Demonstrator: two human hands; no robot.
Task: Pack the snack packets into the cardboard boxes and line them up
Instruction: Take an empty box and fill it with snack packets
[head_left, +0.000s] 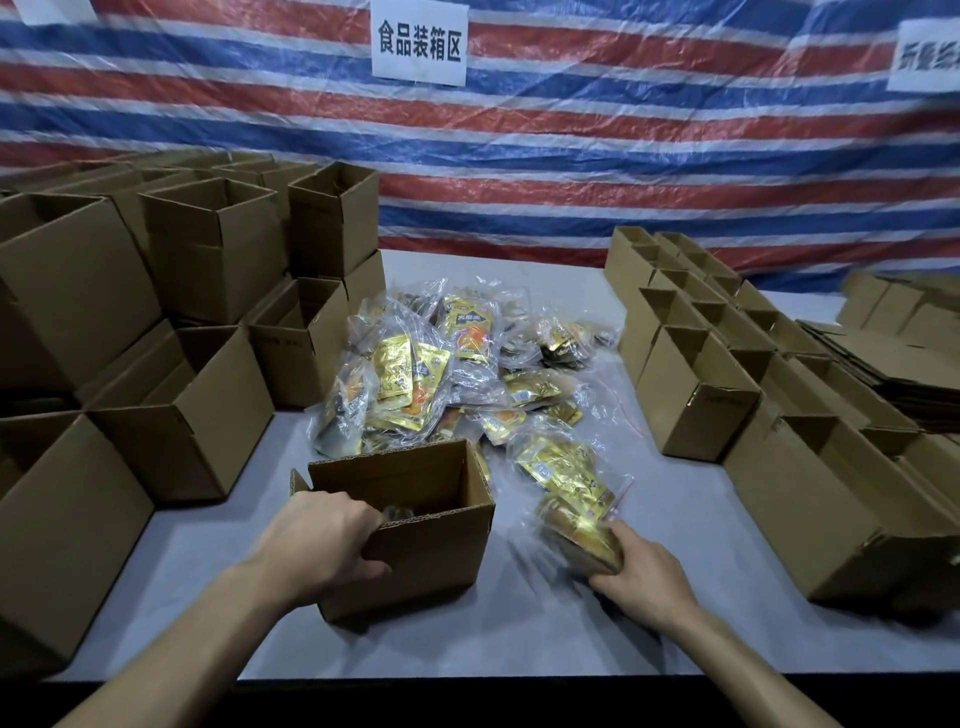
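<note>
An open cardboard box (431, 551) stands on the white table (519, 639) in front of me. My left hand (317, 545) grips its near left rim, fingers curled over the edge. Just right of the box, my right hand (641, 577) is closed on a clear bag of gold snack packets (576, 499) lying on the table. A heap of snack packets (447, 374) in clear bags, gold and orange, fills the table's middle behind the box.
Open cardboard boxes are stacked along the left (182, 415). A row of smaller open boxes (696, 395) runs along the right, with flattened cardboard (893, 358) beyond. A striped tarp with paper signs (418, 44) hangs behind.
</note>
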